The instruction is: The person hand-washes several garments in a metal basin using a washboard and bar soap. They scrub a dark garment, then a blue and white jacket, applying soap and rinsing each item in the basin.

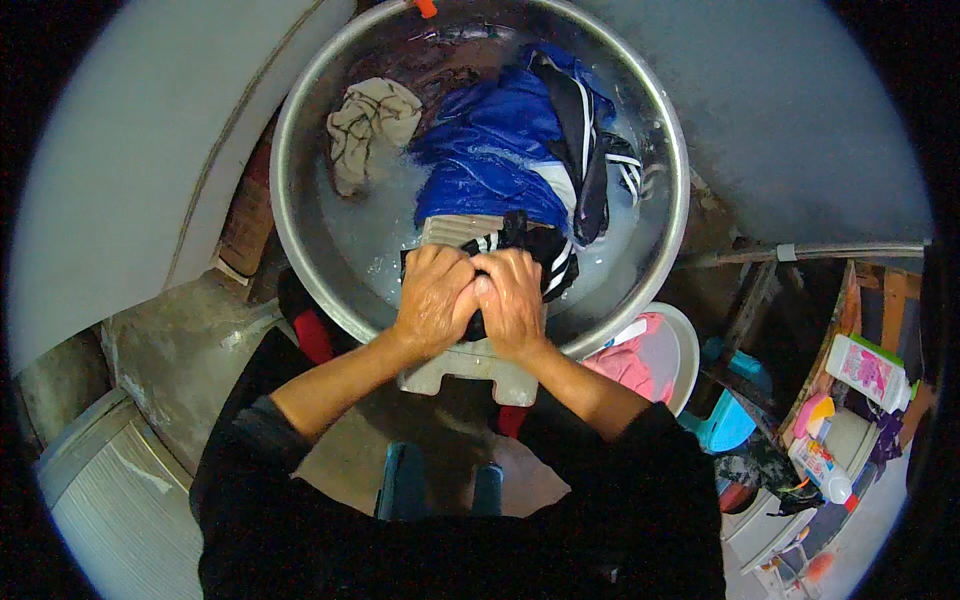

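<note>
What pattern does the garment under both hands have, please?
The garment is black with white stripes, seen best in the head view.

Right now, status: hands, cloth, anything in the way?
Left hand and right hand clenched on black striped cloth. Cloth bunched on washboard. Blue garment covers board's far end.

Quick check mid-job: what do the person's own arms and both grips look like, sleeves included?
The left grip and right grip are bare, wet-looking hands without gloves. Both forearms are bare, no watch or bracelet showing. Black sleeves end near the elbows.
</note>
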